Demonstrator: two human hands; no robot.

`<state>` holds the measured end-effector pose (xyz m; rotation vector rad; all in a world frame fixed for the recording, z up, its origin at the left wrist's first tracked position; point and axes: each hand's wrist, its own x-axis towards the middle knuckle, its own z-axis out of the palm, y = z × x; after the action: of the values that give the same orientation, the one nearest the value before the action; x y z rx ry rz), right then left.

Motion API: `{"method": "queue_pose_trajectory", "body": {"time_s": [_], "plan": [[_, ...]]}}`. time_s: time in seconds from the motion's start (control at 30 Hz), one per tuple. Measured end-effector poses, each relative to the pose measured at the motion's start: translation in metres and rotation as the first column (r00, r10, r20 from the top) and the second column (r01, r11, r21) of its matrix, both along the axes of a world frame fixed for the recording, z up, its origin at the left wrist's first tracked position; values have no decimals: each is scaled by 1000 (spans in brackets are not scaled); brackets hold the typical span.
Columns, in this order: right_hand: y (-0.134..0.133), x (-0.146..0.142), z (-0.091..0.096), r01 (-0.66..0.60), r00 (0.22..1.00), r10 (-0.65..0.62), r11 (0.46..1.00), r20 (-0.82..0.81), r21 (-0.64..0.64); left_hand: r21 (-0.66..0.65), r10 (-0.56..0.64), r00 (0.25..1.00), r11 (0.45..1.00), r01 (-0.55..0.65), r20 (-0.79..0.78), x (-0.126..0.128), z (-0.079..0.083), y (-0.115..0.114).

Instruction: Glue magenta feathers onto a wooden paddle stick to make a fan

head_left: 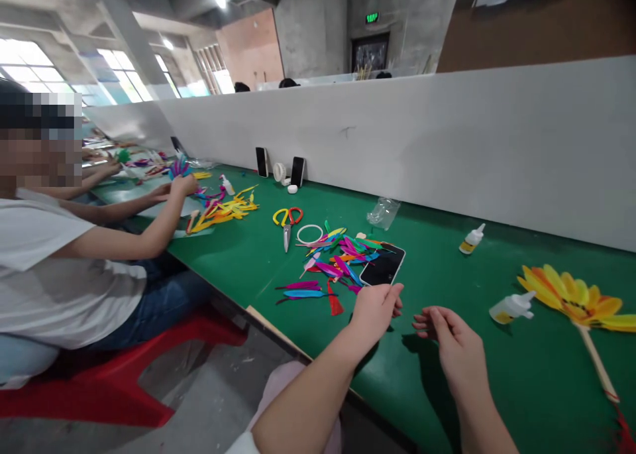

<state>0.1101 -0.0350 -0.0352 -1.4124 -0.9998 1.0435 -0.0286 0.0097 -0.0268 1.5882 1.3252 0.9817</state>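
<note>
My left hand (375, 311) is above the green table, at the near edge of a smartphone (390, 267) that lies flat. Its thumb and fingers are closed together, and I cannot make out anything between them. Facing it across a small gap, my right hand (454, 344) hovers with fingers curled and thumb laid against them; whatever may be inside is hidden. Beside the phone spreads a loose pile of colored feathers (330, 268), partly over the phone's edge. A red tassel (335, 301) lies at the pile's near side.
Scissors (287, 232) and a white ring (310, 234) lie left of the pile. Glue bottles (511, 308) (470, 243) stand at right, near a yellow feather fan (576, 301). A clear plastic bag (383, 212) sits by the white partition (447, 136). A co-worker (74, 255) sits at left.
</note>
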Motion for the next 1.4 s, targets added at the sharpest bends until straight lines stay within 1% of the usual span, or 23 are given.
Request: {"method": "queue_pose_trajectory", "body": {"time_s": [0.03,0.07,0.1,0.17,0.23,0.33,0.4,0.47,0.57,0.67,0.77,0.9,1.0,1.07,1.17,1.3,1.4], "plan": [[0,-1,1,-15,1000,15,1000,18,-3,56,17,995,998,-11,-100,-8,2,4],[-1,-2,3,-20,999,21,1000,44,-14,142,75,970,989,-42,-233,-20,5,9],[-2,-3,5,-13,997,15,999,72,-29,232,158,915,970,-73,-372,-34,6,14],[-4,-4,10,34,993,-28,998,114,-53,277,256,862,950,-142,-438,-67,9,28],[-5,-4,13,71,992,-65,996,108,-52,310,336,804,930,-199,-491,-104,10,43],[-5,-5,14,46,996,-42,997,73,-55,341,408,708,908,-245,-576,-152,10,68],[-4,-6,14,8,995,-1,997,96,-74,352,428,651,901,-254,-627,-173,10,84],[-4,-6,13,-35,987,50,995,152,-98,351,421,608,905,-240,-673,-183,8,96],[-4,-6,13,-107,968,133,986,215,-128,336,381,569,923,-187,-729,-182,6,110],[-4,-5,11,-141,956,171,981,238,-135,314,317,555,944,-103,-769,-169,4,115],[-2,-4,5,-145,950,179,979,258,-147,304,270,548,952,-30,-792,-148,4,111],[-1,-4,0,-173,938,204,976,280,-134,278,216,532,960,39,-819,-121,2,96],[0,-4,1,-184,930,214,975,300,-125,258,214,503,966,19,-837,-107,-3,88],[0,-5,2,-194,924,223,973,311,-122,243,219,486,970,-14,-846,-103,-5,88],[-1,-5,3,-203,915,232,972,330,-121,176,176,484,983,-44,-857,-100,-6,95],[-1,-6,4,-210,898,238,971,370,-115,66,97,504,995,-79,-858,-100,-5,108],[0,-6,5,-214,889,242,970,389,-115,17,67,520,995,-101,-851,-103,-3,112]]}}
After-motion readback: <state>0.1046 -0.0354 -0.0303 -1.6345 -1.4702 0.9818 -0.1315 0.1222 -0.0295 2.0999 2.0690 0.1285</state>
